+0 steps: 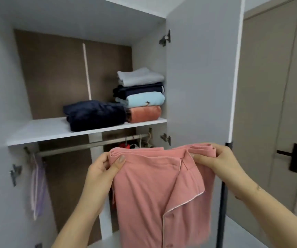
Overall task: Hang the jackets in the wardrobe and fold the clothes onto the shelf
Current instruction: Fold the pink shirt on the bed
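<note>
- Pink shirt (154, 190) hangs below the shelf (42, 130), in front of the rail.
- Left hand (103, 169) and right hand (214, 158) each pinch 1 top corner, fingers curled.
- Looks light, limp cloth; holding the folded top edge seems soundest.

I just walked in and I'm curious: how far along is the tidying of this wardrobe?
Partly done. On the shelf sit a stack of four folded clothes and a folded navy garment; a few hangers hang on the rail. In hand: the left hand and right hand pinch the top corners of a pink shirt, partly folded. Left: finish folding and shelve it.
</note>
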Demonstrator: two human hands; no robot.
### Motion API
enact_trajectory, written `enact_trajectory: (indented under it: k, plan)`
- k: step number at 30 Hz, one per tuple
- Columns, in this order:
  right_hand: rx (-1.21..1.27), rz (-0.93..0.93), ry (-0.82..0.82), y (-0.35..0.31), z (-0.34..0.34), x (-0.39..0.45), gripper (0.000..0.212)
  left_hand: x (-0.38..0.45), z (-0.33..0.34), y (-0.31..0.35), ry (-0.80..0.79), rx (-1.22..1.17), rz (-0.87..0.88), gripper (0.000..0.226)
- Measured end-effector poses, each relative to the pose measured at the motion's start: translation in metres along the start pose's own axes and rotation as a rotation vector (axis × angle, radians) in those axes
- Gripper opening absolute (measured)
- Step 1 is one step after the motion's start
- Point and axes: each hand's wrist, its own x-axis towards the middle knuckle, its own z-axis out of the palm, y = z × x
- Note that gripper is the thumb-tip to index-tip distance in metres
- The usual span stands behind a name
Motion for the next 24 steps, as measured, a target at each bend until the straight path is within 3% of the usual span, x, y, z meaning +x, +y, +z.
enact_trajectory:
  k: [5, 11, 16, 24]
  plan:
    - [0.071, -0.108, -0.273, 0.007, 0.058, 0.112, 0.020, 0.054, -0.044, 0.029, 0.195, 0.134, 0.090, 0.033]
    - [0.134, -0.240, -0.479, -0.012, 0.132, 0.230, 0.015, 0.112, -0.070, 0.079, 0.401, 0.343, 0.221, 0.025]
    - [0.195, -0.289, -0.619, -0.044, 0.200, 0.298, 0.014, 0.143, -0.103, 0.120, 0.526, 0.530, 0.298, 0.024]
    - [0.255, -0.370, -0.756, -0.126, 0.334, 0.382, 0.018, 0.194, -0.159, 0.183, 0.668, 0.567, 0.555, 0.017]
